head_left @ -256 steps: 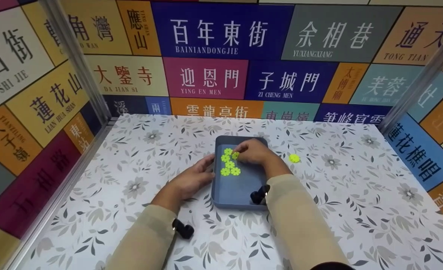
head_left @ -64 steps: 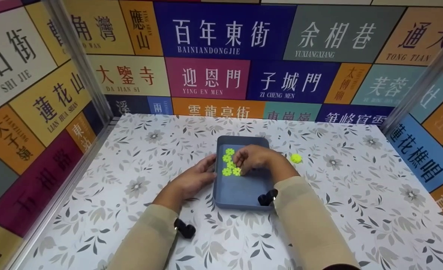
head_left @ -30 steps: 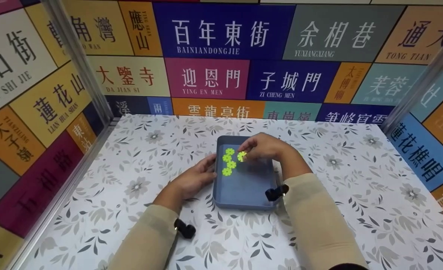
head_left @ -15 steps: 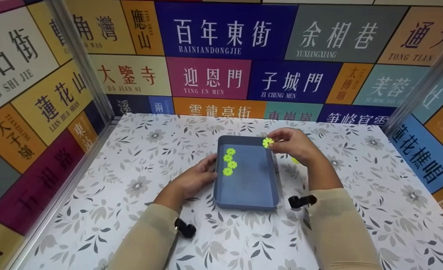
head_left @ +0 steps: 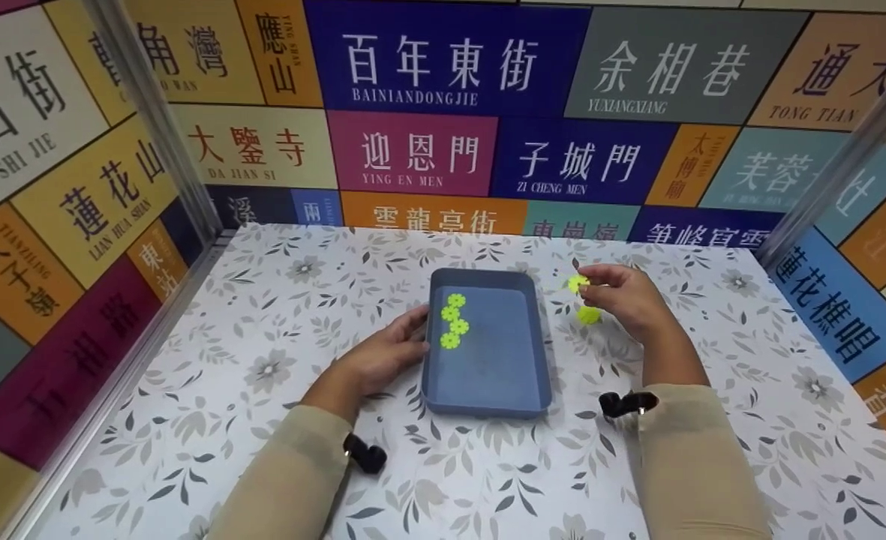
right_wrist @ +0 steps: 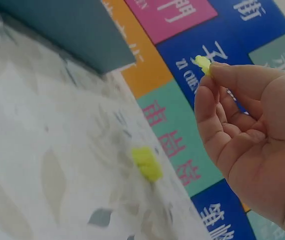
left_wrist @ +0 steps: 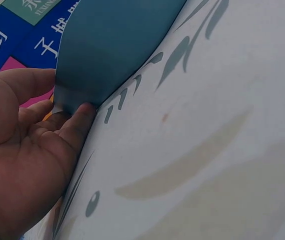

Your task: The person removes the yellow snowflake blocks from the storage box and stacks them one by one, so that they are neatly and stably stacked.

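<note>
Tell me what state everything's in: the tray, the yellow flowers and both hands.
Tray: upright on the table, open-topped.
Tray flowers: four, lying in a zigzag row.
Raised flower: pinched, off the table.
Yellow pile: on the table, right of the tray; too blurred to count.
Left hand: touching the tray's left wall.
Right hand: pinching the raised flower.

1. The back wall, left wall and right wall carry coloured panels with Chinese characters and Latin lettering.
2. Silvery posts line the corners.
3. The white bench top bears grey flowers and leaves.
</note>
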The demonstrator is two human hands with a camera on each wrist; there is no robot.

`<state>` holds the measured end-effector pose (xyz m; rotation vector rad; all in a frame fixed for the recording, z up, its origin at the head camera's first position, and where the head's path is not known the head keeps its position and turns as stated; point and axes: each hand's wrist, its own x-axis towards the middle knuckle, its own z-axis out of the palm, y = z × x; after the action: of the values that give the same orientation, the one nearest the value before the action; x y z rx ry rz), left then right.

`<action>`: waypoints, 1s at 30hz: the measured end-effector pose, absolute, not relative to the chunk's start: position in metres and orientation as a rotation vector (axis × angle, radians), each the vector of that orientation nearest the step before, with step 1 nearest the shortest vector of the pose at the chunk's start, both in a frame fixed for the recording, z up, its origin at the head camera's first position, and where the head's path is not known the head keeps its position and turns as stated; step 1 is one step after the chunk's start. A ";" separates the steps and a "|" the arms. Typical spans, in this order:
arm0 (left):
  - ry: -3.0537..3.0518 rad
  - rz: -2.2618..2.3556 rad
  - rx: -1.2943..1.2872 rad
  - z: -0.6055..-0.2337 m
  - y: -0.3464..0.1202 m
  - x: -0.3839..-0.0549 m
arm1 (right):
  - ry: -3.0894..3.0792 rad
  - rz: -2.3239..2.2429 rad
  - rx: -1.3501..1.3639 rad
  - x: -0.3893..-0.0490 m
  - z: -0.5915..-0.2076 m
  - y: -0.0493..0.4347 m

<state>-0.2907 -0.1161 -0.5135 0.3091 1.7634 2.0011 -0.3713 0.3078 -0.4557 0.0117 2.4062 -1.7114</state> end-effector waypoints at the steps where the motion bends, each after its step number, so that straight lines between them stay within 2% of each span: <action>1: 1.763 2.002 0.309 -0.514 -0.116 -0.291 | 2.402 -1.703 0.038 -0.373 -0.459 0.311; 11: 1.744 2.012 0.301 -0.514 -0.114 -0.292 | 2.411 -1.691 0.133 -0.370 -0.478 0.332; 22: 1.772 1.988 0.271 -0.513 -0.115 -0.292 | 2.347 -1.694 0.217 -0.356 -0.466 0.328; 30: 1.795 1.977 0.263 -0.512 -0.116 -0.292 | 2.419 -1.640 0.192 -0.366 -0.481 0.335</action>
<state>-0.2924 -0.1159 -0.5116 0.2631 1.7952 1.9773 -0.3662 0.3348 -0.4805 0.1918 2.4189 -1.6397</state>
